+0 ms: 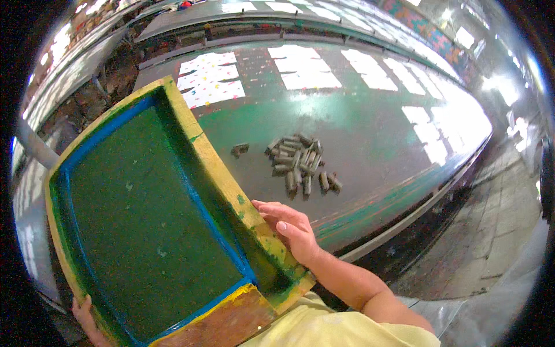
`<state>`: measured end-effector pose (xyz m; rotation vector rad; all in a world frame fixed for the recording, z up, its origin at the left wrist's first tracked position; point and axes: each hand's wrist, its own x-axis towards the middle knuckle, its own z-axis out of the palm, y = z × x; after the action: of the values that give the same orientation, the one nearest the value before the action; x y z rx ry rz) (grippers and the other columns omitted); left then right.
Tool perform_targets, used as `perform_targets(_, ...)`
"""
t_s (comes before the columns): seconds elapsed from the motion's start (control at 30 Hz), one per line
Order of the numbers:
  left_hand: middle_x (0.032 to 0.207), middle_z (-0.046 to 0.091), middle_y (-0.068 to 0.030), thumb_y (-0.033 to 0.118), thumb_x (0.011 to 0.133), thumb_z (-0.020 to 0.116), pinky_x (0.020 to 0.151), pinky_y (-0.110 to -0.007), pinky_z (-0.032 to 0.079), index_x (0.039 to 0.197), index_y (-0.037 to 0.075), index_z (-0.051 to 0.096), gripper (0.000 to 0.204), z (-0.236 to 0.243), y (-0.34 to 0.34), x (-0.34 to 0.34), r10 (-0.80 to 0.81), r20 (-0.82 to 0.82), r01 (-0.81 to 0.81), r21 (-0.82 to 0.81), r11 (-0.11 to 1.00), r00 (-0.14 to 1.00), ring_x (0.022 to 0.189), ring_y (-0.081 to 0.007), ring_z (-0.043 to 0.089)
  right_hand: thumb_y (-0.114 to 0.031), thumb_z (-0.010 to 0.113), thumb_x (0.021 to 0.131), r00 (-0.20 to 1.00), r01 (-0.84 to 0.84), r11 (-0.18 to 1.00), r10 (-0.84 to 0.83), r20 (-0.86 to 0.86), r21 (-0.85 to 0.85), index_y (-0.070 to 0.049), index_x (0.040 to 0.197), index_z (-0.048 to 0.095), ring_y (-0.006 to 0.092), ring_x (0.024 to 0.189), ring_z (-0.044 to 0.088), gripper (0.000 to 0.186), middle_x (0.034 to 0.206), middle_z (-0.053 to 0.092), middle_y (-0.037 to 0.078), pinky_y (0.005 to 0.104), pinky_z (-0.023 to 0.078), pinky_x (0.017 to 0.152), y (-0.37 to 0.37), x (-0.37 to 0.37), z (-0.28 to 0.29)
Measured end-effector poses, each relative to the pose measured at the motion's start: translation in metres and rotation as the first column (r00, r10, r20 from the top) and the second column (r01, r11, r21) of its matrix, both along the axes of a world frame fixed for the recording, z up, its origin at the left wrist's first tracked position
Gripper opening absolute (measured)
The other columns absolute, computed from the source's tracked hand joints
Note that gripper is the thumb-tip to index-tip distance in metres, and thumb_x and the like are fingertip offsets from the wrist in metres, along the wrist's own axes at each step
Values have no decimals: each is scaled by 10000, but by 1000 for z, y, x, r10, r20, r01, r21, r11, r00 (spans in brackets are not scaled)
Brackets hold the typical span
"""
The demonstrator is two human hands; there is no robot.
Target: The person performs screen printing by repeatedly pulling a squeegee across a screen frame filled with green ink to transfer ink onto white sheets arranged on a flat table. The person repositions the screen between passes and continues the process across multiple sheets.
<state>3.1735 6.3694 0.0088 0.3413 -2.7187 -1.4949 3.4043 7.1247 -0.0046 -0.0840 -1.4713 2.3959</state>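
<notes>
Across the frame's left half slants a wood-rimmed printing screen, its lower-left edge gripped by the left hand. At lower centre, the right hand lays loosely bent fingers against its right rail, forearm angling up from lower right; whether it grips, I cannot tell.

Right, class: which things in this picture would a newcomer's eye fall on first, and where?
The big yellow-edged wooden frame with a dark green screen dominates the left side, with the left hand at its lower left edge and the right hand at its right edge. Beyond it, short dark grey cylindrical pieces lie heaped on a long dark green table, with bright white sheets farther back.
</notes>
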Motion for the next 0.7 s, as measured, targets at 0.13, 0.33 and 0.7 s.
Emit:
perform_targets(0.13, 1264, 755, -99, 152, 1007, 816, 988, -386, 543, 1429, -40, 689, 481, -25, 46, -15, -108, 11, 109, -102, 989, 994, 1098, -235, 686, -327, 729, 1026, 998, 27, 988, -34, 43, 154, 52, 1492, 676, 330, 1450, 625, 603, 1658, 584, 201, 463, 496, 1222, 37, 8, 16)
perform_targets(0.33, 1217, 762, -80, 152, 1028, 797, 978, -379, 546, 1396, -28, 704, 420, -3, 171, -7, -95, -53, 74, -300, 951, 994, 1075, -218, 691, -347, 764, 967, 979, 49, 996, -62, 194, 73, 28, 1573, 610, 319, 1425, 643, 729, 1647, 588, 201, 454, 514, 1199, 104, 56, 23)
perform_targets(0.7, 1153, 780, -58, 100, 1001, 806, 939, -362, 561, 1312, -17, 738, 339, 46, 366, 85, -117, 15, 116, -318, 941, 993, 1007, -189, 704, -13, 737, 865, 975, 169, 337, 79, -207, 926, -30, 1388, 736, 347, 1081, 750, 523, 1185, 793, 124, 483, 586, 990, 304, 98, 135)
